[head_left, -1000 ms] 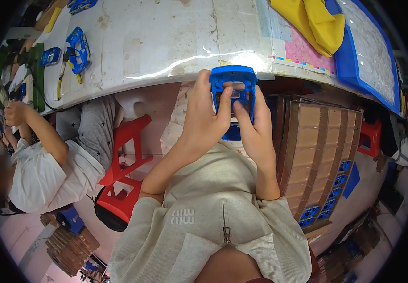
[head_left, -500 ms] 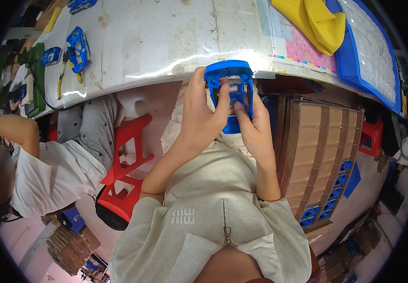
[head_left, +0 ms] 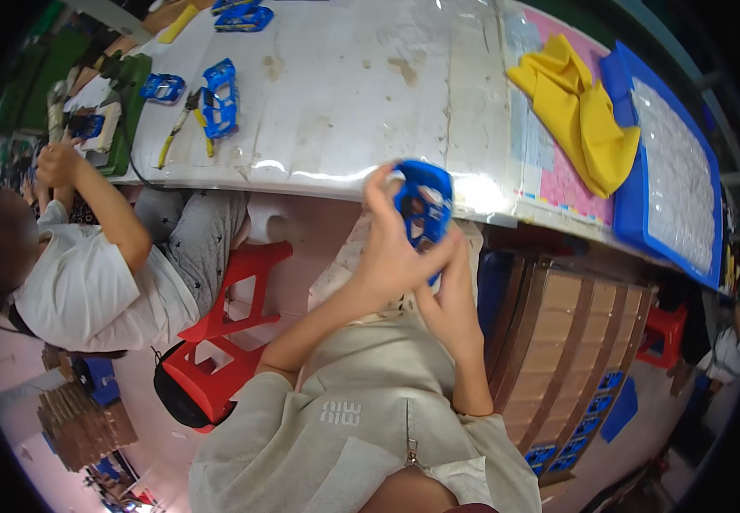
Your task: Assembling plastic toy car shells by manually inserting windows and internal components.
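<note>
Since the earlier frame: view swinging, blue shell (head_left: 435, 209) turning onto a slant, right hand (head_left: 453, 295) shifting toward its near end.

Surface (head_left: 327, 128): its near edge is sitting close to the shell; a careless lift could be knocking the shell there. Box (head_left: 571, 338): resting low on the right, blue parts filling some compartments; a drop that way could be scuffing both. Tray (head_left: 632, 205) and cloth (head_left: 577, 120): lying well apart, low risk.

Left hand (head_left: 391, 252): wrapping the shell's left side, gripping it. Right hand: fingers partly hiding, so can't tell if it's pinching anything.

Shell: hanging in the air in front of the person. Main risk, my read: slipping mid-turn if the left grip is loosening while the right isn't really holding. Second: openwork frame flexing if the thumbs are pressing too hard.
</note>
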The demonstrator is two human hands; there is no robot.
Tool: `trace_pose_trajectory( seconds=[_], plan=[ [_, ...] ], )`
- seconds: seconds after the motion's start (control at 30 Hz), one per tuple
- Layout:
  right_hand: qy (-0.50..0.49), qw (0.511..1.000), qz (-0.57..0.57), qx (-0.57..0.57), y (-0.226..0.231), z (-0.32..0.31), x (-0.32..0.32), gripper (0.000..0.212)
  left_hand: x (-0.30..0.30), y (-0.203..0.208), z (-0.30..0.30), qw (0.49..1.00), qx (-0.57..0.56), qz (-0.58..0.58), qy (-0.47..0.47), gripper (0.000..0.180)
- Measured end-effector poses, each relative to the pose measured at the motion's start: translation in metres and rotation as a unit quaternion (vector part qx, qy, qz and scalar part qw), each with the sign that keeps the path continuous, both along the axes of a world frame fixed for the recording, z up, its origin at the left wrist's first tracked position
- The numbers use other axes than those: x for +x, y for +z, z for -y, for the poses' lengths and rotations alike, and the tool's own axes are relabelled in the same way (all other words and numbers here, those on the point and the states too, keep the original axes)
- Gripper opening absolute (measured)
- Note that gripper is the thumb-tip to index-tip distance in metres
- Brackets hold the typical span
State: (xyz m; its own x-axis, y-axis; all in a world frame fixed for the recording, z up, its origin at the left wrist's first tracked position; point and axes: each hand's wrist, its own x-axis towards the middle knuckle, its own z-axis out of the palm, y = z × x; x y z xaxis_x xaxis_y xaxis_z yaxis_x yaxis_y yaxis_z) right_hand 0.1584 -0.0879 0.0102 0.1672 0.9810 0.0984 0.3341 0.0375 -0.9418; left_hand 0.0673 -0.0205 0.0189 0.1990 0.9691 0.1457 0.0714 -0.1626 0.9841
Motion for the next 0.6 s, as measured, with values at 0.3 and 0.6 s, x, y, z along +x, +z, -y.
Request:
trace_pose_trajectory(
  seconds=[0.3,0.6],
  plan=[
    [0.061,0.988,-0.112,0.082,0.0,-0.005,0.015,0.048,-0.111,0.011,-0.176,0.851,0.134,-0.46,0.212,0.065],
    [-0.017,0.991,-0.111,0.067,-0.009,0.012,0.043,0.027,-0.043,0.004,-0.212,0.764,0.344,-0.523,0.157,0.05]
  ],
)
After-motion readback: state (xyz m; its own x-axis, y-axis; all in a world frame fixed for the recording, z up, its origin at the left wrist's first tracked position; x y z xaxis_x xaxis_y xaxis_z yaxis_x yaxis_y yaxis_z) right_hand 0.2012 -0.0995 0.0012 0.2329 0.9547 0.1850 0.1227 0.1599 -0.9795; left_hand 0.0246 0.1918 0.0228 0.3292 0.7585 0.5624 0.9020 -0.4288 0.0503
